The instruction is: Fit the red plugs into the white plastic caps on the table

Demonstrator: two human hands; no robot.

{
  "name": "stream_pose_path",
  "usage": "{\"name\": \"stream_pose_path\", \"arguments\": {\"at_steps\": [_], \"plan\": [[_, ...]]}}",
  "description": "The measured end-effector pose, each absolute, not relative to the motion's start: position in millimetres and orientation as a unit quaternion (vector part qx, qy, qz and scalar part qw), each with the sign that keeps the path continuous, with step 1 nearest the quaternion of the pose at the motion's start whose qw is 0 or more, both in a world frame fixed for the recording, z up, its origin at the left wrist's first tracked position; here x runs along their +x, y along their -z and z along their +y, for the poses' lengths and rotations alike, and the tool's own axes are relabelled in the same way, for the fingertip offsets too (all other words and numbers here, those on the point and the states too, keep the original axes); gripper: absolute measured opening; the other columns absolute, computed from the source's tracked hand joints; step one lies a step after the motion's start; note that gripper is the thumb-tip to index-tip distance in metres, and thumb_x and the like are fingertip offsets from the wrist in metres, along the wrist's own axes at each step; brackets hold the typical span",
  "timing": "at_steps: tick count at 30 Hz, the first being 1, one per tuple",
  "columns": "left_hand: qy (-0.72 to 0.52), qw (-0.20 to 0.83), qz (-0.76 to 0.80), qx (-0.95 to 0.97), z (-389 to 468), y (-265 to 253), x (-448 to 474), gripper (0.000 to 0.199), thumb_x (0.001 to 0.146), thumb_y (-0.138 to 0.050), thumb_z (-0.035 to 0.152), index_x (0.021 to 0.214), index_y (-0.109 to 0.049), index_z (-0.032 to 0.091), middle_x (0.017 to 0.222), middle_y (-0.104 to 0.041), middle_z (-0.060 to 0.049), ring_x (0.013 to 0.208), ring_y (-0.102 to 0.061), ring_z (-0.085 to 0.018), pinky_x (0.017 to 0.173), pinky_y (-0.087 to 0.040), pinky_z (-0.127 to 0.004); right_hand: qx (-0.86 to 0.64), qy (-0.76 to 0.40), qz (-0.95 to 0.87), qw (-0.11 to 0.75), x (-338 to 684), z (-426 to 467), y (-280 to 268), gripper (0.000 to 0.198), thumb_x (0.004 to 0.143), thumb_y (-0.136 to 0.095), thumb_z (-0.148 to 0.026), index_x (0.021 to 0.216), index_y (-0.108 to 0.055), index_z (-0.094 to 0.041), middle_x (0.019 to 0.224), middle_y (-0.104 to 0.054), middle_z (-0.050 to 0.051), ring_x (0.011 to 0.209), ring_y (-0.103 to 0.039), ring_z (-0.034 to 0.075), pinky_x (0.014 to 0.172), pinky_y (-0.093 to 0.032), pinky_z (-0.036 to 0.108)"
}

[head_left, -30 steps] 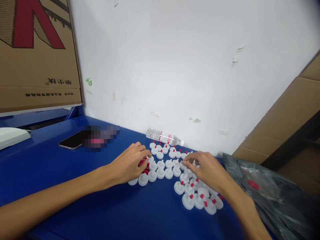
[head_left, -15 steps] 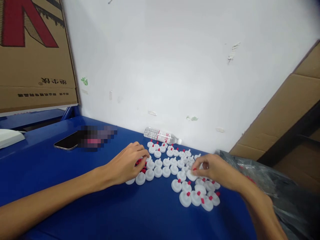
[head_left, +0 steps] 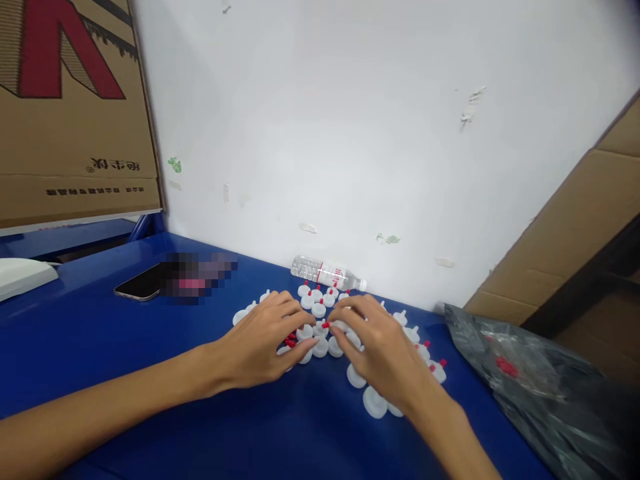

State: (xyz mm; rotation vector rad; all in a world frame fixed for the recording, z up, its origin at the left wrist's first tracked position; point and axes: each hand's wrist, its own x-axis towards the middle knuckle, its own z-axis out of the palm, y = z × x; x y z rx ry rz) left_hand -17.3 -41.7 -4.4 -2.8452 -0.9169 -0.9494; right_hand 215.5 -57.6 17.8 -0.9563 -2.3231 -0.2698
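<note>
At the left a white device [head_left: 23, 277] and a phone [head_left: 137, 283] stand well apart from the work, with bare blue table [head_left: 250, 427] stretching toward the left hand [head_left: 265, 337], its fingers parted and arched over red pieces [head_left: 291, 340] beside white nozzled caps [head_left: 335, 347]. A bottle [head_left: 325, 272] lies behind, near the wall edge; the right hand [head_left: 383, 340] curls over more caps, a red tip [head_left: 326, 325] at its fingers, grasp impossible to tell. Farther right, a dark plastic bag [head_left: 530, 413] covers the table's edge.
</note>
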Motion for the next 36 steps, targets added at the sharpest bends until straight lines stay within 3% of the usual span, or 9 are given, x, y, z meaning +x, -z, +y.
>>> {"name": "stream_pose_path", "arguments": {"at_steps": [5,10,15,20,25,27,33,36], "plan": [[0.292,0.013,-0.274,-0.916,-39,6,-17,0.024,0.105,-0.044,0.029,0.09,-0.057,0.017,0.087,-0.06,-0.005,0.081,-0.047,-0.02,0.075,-0.036,-0.036,-0.335,0.121,-0.88,0.314,193,-67,-9,0.016,0.099,-0.05,-0.013,0.108,-0.062,-0.021,0.111,-0.065,0.009,0.099,-0.062,0.021,0.086,-0.056,0.037],[0.292,0.001,-0.274,-0.916,-39,4,-19,0.026,0.106,-0.036,0.021,0.088,-0.054,0.017,0.087,-0.058,-0.005,0.08,-0.045,-0.02,0.074,-0.033,-0.036,-0.334,0.132,-0.883,0.303,195,-65,-7,0.012,0.098,-0.059,-0.023,0.11,-0.062,-0.019,0.109,-0.068,0.009,0.097,-0.064,0.023,0.084,-0.054,0.037],[0.29,-0.006,-0.288,-0.913,-41,6,-19,0.023,0.105,-0.043,0.029,0.087,-0.053,0.018,0.087,-0.055,-0.004,0.08,-0.044,-0.02,0.074,-0.032,-0.036,-0.309,0.184,-0.882,0.304,196,-65,-8,0.011,0.099,-0.059,-0.025,0.106,-0.064,-0.018,0.103,-0.072,0.007,0.089,-0.066,0.021,0.079,-0.052,0.036],[0.306,-0.079,-0.267,-0.911,-39,6,-16,0.031,0.108,-0.029,0.026,0.083,-0.046,0.019,0.082,-0.052,-0.002,0.076,-0.04,-0.019,0.072,-0.032,-0.035,-0.287,0.198,-0.887,0.305,195,-65,-15,0.014,0.099,-0.061,-0.027,0.107,-0.066,-0.017,0.104,-0.073,0.007,0.088,-0.066,0.02,0.08,-0.05,0.035],[0.349,-0.194,-0.3,-0.866,-43,-4,-17,0.039,0.11,-0.027,0.033,0.074,-0.034,0.02,0.071,-0.042,0.002,0.07,-0.036,-0.016,0.07,-0.032,-0.033,-0.298,0.268,-0.867,0.295,224,-51,-23,0.013,0.098,-0.058,-0.016,0.106,-0.068,-0.017,0.115,-0.073,0.009,0.095,-0.068,0.022,0.081,-0.049,0.037],[0.356,-0.225,-0.322,-0.848,-44,-9,-18,0.041,0.11,-0.026,0.035,0.072,-0.031,0.02,0.068,-0.037,0.003,0.067,-0.035,-0.016,0.07,-0.032,-0.032,-0.35,0.245,-0.851,0.306,247,-44,-27,0.014,0.098,-0.06,-0.023,0.109,-0.068,-0.019,0.114,-0.073,0.009,0.097,-0.068,0.023,0.083,-0.05,0.037],[0.335,-0.176,-0.343,-0.86,-42,-13,-18,0.033,0.107,-0.037,0.032,0.082,-0.052,0.019,0.081,-0.054,0.001,0.078,-0.045,-0.017,0.077,-0.035,-0.033,-0.531,0.125,-0.797,0.259,298,-38,-39,0.02,0.096,-0.059,-0.044,0.102,-0.07,-0.028,0.094,-0.074,0.002,0.084,-0.068,0.024,0.074,-0.05,0.036],[0.322,-0.155,-0.359,-0.862,-39,-9,-16,0.028,0.105,-0.043,0.029,0.088,-0.061,0.018,0.089,-0.059,-0.001,0.084,-0.05,-0.018,0.083,-0.038,-0.034,-0.553,0.03,-0.802,0.222,304,-40,-43,0.021,0.092,-0.061,-0.047,0.094,-0.071,-0.029,0.097,-0.073,0.001,0.085,-0.067,0.022,0.075,-0.05,0.034]]}}
